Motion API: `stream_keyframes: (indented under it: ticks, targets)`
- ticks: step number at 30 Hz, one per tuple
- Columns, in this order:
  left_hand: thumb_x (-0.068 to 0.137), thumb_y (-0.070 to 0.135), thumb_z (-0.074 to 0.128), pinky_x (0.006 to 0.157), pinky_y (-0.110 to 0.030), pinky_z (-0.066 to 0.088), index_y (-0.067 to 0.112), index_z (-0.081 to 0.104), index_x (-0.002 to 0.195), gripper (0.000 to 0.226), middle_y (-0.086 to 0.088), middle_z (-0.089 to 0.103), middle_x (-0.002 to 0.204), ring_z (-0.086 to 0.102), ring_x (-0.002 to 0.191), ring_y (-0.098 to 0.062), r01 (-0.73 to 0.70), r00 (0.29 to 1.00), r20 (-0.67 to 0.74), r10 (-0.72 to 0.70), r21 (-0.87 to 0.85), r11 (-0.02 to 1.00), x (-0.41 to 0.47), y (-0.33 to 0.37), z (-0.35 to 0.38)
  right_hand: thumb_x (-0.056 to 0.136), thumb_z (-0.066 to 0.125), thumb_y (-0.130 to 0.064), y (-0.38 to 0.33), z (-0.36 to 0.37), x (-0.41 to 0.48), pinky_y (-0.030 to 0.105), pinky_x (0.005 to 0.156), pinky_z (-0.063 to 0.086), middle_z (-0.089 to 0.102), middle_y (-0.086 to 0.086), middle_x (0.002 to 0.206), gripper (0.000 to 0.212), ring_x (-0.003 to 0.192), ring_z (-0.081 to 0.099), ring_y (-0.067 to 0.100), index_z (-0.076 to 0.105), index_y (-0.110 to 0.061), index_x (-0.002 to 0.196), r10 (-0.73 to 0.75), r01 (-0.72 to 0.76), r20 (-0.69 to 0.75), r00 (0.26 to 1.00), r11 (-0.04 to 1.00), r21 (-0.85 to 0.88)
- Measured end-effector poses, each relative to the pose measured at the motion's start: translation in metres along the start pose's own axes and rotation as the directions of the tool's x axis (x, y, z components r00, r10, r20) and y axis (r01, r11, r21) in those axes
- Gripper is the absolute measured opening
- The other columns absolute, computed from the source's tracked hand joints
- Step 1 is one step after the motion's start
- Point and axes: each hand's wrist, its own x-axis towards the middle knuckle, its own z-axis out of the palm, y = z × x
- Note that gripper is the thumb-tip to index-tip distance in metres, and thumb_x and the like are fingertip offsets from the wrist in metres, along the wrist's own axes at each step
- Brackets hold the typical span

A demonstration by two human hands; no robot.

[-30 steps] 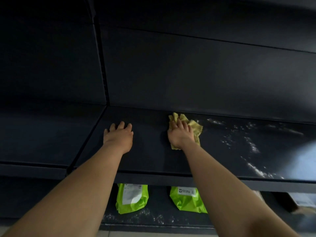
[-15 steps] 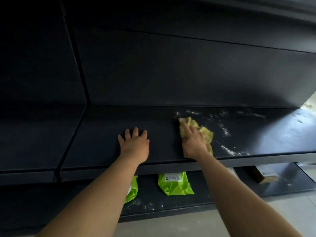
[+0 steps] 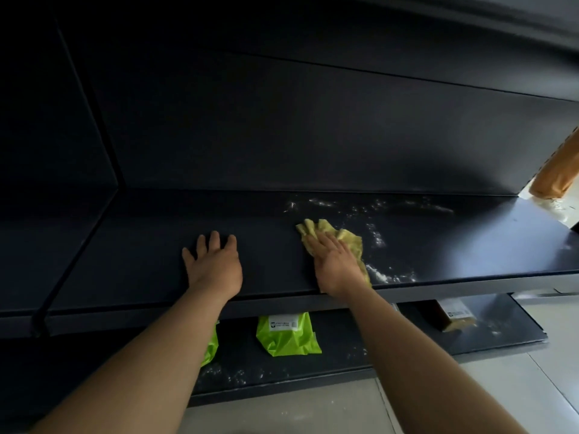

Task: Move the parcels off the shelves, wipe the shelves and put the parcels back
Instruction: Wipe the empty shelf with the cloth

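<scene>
Parcels (image 3: 286, 335) on lower shelf (image 3: 341, 358), dust (image 3: 390, 277) beside cloth (image 3: 349, 241)

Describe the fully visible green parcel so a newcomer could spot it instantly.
Look at the dark lower shelf, under the one with the yellow cloth. The green parcel lies between the person's forearms, white label on top. Its green neighbour is mostly hidden behind the left forearm; the brown parcel sits far right.
</scene>
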Motion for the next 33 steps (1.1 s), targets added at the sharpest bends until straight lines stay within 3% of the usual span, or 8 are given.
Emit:
stream_keyframes:
  ticks: [7, 10, 14, 20, 25, 29, 33]
  targets:
    - [0.104, 0.030, 0.020, 0.117, -0.050, 0.012, 0.024, 0.015, 0.151, 0.048, -0.005, 0.010, 0.159, 0.009, 0.146, -0.031, -0.003, 0.999, -0.032, 0.003, 0.001, 1.000, 0.009, 0.030, 0.002, 0.095, 0.036, -0.014, 0.056, -0.011, 0.025, 0.036, 0.120, 0.005, 0.012, 0.001, 0.161, 0.059, 0.148, 0.008, 0.020, 0.021, -0.022, 0.152, 0.083, -0.082, 0.019, 0.996, 0.996, -0.030]
    - [0.103, 0.031, 0.020, 0.116, -0.049, 0.019, 0.024, 0.018, 0.151, 0.048, -0.003, 0.015, 0.158, 0.015, 0.145, -0.029, 0.011, 0.999, -0.053, -0.009, 0.047, 0.999, 0.010, 0.033, 0.001, 0.094, 0.039, -0.008, 0.047, -0.007, 0.033, 0.032, 0.120, 0.003, 0.014, 0.001, 0.160, 0.061, 0.148, 0.009, 0.018, 0.026, -0.025, 0.151, -0.090, 0.089, 0.057, 0.994, 0.996, 0.019]
    - [0.103, 0.031, 0.021, 0.112, -0.047, 0.027, 0.020, 0.020, 0.150, 0.049, -0.002, 0.021, 0.156, 0.022, 0.142, -0.028, 0.037, 0.997, -0.076, -0.030, 0.092, 0.995, 0.011, 0.040, 0.000, 0.096, 0.038, -0.006, 0.019, -0.001, 0.051, 0.031, 0.120, 0.002, 0.015, 0.002, 0.160, 0.057, 0.148, 0.010, 0.019, 0.028, -0.023, 0.150, -0.326, 0.320, 0.112, 0.939, 0.945, 0.070]
    - [0.103, 0.034, 0.023, 0.097, -0.045, 0.042, 0.023, 0.022, 0.149, 0.048, 0.000, 0.025, 0.154, 0.031, 0.136, -0.029, 0.083, 0.994, -0.083, -0.071, 0.149, 0.985, 0.020, 0.048, -0.002, 0.097, 0.037, -0.009, -0.020, 0.001, 0.100, 0.036, 0.120, 0.000, 0.006, 0.003, 0.162, 0.062, 0.148, 0.003, 0.019, 0.016, -0.024, 0.153, -0.382, 0.389, 0.198, 0.903, 0.921, 0.005]
    - [0.103, 0.037, 0.018, 0.095, -0.049, 0.043, 0.028, 0.015, 0.151, 0.049, 0.000, 0.020, 0.157, 0.028, 0.138, -0.033, 0.125, 0.990, -0.082, -0.111, 0.197, 0.972, 0.031, 0.054, 0.000, 0.094, 0.040, -0.012, -0.019, -0.002, 0.142, 0.035, 0.120, -0.003, -0.004, -0.002, 0.162, 0.069, 0.148, -0.003, 0.018, 0.008, -0.024, 0.154, -0.280, 0.299, 0.231, 0.932, 0.953, -0.053]
    - [0.103, 0.037, 0.018, 0.097, -0.049, 0.042, 0.029, 0.011, 0.152, 0.050, 0.001, 0.014, 0.159, 0.024, 0.141, -0.035, 0.126, 0.990, -0.082, -0.112, 0.197, 0.972, 0.034, 0.053, 0.003, 0.088, 0.046, -0.011, 0.019, -0.007, 0.156, 0.036, 0.120, 0.003, 0.004, 0.001, 0.162, 0.076, 0.148, 0.006, 0.022, 0.012, -0.025, 0.154, -0.018, 0.015, 0.117, 0.993, 1.000, 0.026]
    - [0.103, 0.035, 0.022, 0.099, -0.051, 0.042, 0.028, 0.006, 0.152, 0.052, 0.000, 0.009, 0.160, 0.021, 0.142, -0.035, 0.125, 0.991, -0.079, -0.111, 0.215, 0.969, 0.034, 0.052, 0.006, 0.090, 0.044, -0.012, 0.051, -0.012, 0.152, 0.042, 0.120, 0.004, 0.006, -0.001, 0.161, 0.071, 0.148, 0.003, 0.024, 0.015, -0.024, 0.153, 0.154, -0.149, 0.113, 0.982, 0.988, -0.050]
